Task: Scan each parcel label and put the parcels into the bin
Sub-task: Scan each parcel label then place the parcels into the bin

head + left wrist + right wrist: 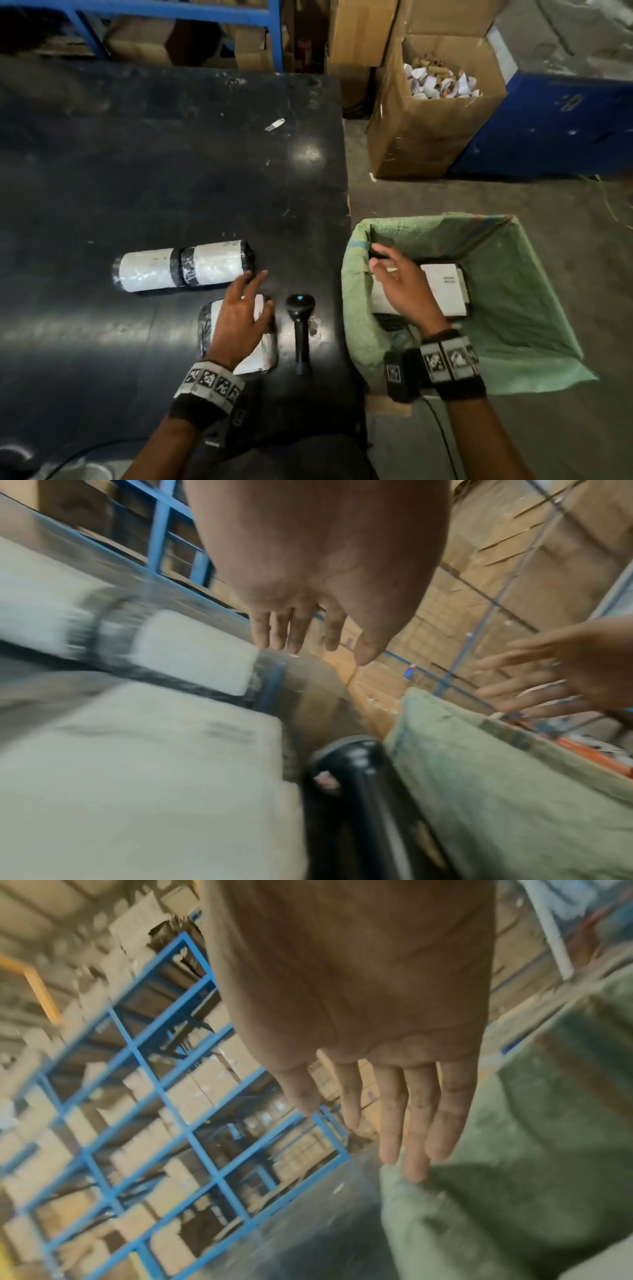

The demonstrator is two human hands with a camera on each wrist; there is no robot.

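Note:
On the black table (137, 154) lies a rolled white parcel (181, 265) (192, 653) bound with black tape. A flat white parcel (258, 356) (137, 764) lies nearer me. My left hand (251, 294) (308, 631) is spread over it with straight fingers and holds nothing. A black handheld scanner (300, 329) (359, 764) lies just right of that parcel, its blue light on. The bin (513, 274) (479, 777) (531, 1150), lined with a green sack, stands right of the table with a white parcel (442, 291) inside. My right hand (387, 270) (548, 674) (387, 1131) hangs open and empty above it.
A cardboard box (428, 137) full of paper scraps and tubes stands on the floor beyond the bin, beside a blue container (555, 120). A small white scrap (275, 124) lies far back on the table. Blue racking (171, 13) with cartons runs behind.

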